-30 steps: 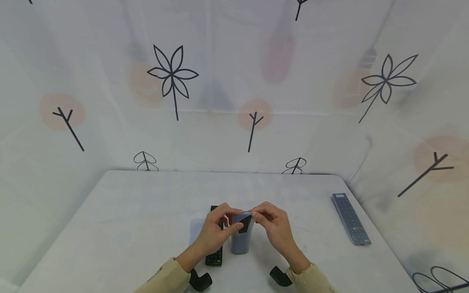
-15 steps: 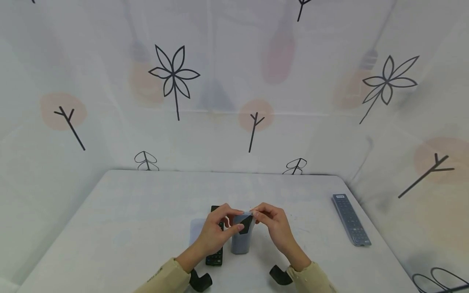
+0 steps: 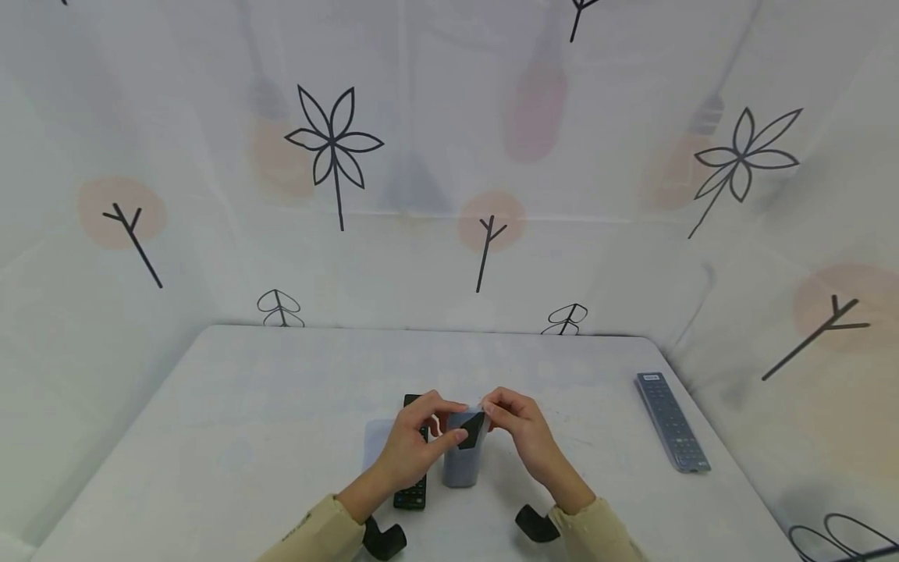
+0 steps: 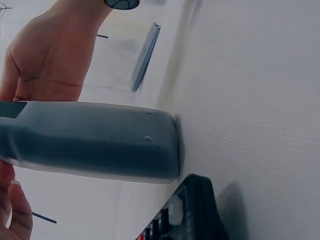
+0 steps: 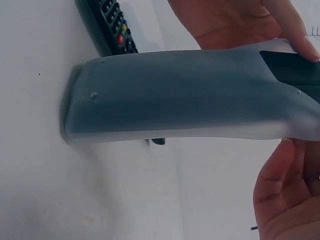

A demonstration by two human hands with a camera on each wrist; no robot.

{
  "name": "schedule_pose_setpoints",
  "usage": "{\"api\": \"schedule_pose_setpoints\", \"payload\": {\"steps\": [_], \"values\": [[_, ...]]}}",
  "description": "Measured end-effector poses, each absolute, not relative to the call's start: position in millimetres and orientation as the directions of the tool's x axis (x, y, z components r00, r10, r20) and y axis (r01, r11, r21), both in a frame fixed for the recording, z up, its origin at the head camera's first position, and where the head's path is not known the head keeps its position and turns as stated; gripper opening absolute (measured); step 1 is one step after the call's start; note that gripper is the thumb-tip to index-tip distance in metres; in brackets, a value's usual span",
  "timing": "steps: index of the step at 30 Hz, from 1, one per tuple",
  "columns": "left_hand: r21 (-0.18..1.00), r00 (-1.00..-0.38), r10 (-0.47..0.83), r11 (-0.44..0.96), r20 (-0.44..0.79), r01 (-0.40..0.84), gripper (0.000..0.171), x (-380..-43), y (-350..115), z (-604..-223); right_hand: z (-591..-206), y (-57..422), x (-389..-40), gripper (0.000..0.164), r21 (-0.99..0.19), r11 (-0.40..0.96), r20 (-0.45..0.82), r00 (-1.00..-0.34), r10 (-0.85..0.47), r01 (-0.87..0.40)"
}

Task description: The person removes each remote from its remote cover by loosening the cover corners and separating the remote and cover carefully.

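A remote control in a translucent blue cover (image 3: 460, 470) stands on end on the white table, tilted little. Its black surface (image 3: 471, 432) shows through an angular opening near the top. My left hand (image 3: 413, 441) grips the upper part, thumb across the front and fingers at the top rim. My right hand (image 3: 525, 433) pinches the cover's top right corner. In the left wrist view the cover's rounded lower end (image 4: 160, 145) meets the tabletop. The right wrist view shows the left thumb pressing beside the dark opening (image 5: 287, 67).
A black remote (image 3: 410, 498) with coloured buttons lies left of the covered one, partly under my left hand. Beside it is a flat pale blue piece (image 3: 378, 439). Another remote (image 3: 673, 421), blue-grey, lies near the table's right edge. Patterned white cloth (image 3: 407, 273) hangs around the table.
The right fingertips have shifted slightly at the cover's top corner, which now rises to a small peak. The left hand and the covered remote stay in place.
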State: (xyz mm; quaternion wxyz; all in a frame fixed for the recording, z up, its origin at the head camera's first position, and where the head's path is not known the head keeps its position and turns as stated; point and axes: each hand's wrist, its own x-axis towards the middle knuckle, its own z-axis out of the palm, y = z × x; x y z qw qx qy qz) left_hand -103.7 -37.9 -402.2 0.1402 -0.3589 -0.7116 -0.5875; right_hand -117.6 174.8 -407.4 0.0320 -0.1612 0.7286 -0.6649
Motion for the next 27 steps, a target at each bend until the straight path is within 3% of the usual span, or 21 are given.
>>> {"api": "schedule_pose_setpoints", "payload": {"steps": [7,12,16,20,27], "values": [[0.738,-0.707,0.343,0.056,0.618,0.672,0.027,-107,-37,-411,-411,173,-124,0.024,-0.984,0.072,0.127,-0.932,-0.339,-0.160],[0.759,-0.739,0.327,0.089,0.589,0.645,0.029,-117,-38,-429,-414,170,-123,0.016,-0.986,0.088,0.115,-0.964,-0.240,-0.139],[0.752,-0.730,0.330,0.083,0.599,0.654,0.029,-120,-38,-434,-416,169,-121,0.004,-0.991,0.046,0.115,-0.981,-0.156,-0.124],[0.744,-0.720,0.336,0.077,0.607,0.663,0.028,-120,-39,-435,-417,171,-119,0.013,-0.988,0.001,0.153,-0.977,-0.148,-0.154],[0.728,-0.720,0.316,0.115,0.618,0.675,0.031,-120,-38,-432,-414,175,-114,0.020,-0.985,0.050,0.154,-0.976,-0.156,-0.164]]}}
